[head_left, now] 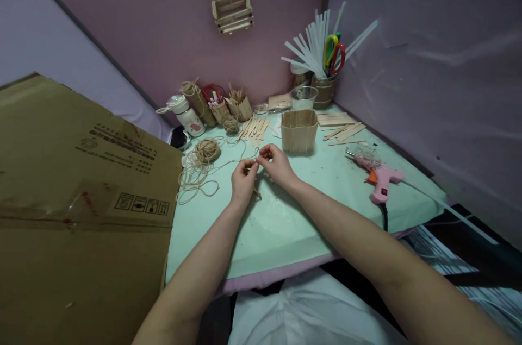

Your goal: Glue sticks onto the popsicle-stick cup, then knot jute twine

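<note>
My left hand (243, 179) and my right hand (277, 164) meet over the middle of the table, fingertips pinched close together on a strand of jute twine (258, 152). A short piece of it hangs below my left hand. From the hands the twine trails left toward a loose heap of loops and a twine ball (207, 150). Just beyond my right hand stands a basket made of wooden sticks (299, 133), upright and apart from the fingers. The exact shape of the twine between the fingertips is too small to make out.
A pink glue gun (382, 177) lies at the right with its cord over the edge. Loose craft sticks (346, 132) lie behind it. At the back stand a white bottle (186, 115) and a pot (324, 92) of glue sticks and scissors. A big cardboard box (89, 198) borders the left.
</note>
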`<state>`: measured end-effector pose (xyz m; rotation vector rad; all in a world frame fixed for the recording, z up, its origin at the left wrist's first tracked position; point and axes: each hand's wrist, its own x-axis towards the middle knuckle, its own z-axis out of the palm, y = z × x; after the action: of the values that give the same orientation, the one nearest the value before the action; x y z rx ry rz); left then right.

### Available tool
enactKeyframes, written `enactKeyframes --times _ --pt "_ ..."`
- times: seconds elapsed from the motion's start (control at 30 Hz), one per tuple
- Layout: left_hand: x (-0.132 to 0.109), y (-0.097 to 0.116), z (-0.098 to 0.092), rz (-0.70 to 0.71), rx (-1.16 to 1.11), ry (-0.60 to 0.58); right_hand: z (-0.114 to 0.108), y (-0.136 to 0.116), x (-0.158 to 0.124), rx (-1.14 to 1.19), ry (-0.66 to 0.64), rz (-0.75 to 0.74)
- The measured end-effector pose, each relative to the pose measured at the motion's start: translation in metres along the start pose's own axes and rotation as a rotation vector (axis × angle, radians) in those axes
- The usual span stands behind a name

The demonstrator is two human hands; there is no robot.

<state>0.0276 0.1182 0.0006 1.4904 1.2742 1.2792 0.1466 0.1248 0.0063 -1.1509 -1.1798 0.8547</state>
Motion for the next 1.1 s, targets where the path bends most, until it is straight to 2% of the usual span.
enactKeyframes --times 0.37,0.6,0.93,1.1 --pt "0.0028 -0.0002 -0.0006 -0.057 -0.091 0.076 -0.0021 -0.0021 -0.0039 -0.070 -0.012 -0.075" --pt "0.0027 -0.0001 -0.0007 -0.048 -0.074 0.075 -0.0020 -0.0010 -0.0077 -0.164 -0.002 -0.149" --pt "0.0029 -0.0015 0.0006 -0.065 -0.094 0.094 -0.0004 -0.0020 -0.0076 -0.124 0.001 -0.080" --pt "0.0028 -0.0036 0.0022 -0.119 -0.180 0.091 0.0003 -0.0018 -0.0064 -0.114 0.017 0.000"
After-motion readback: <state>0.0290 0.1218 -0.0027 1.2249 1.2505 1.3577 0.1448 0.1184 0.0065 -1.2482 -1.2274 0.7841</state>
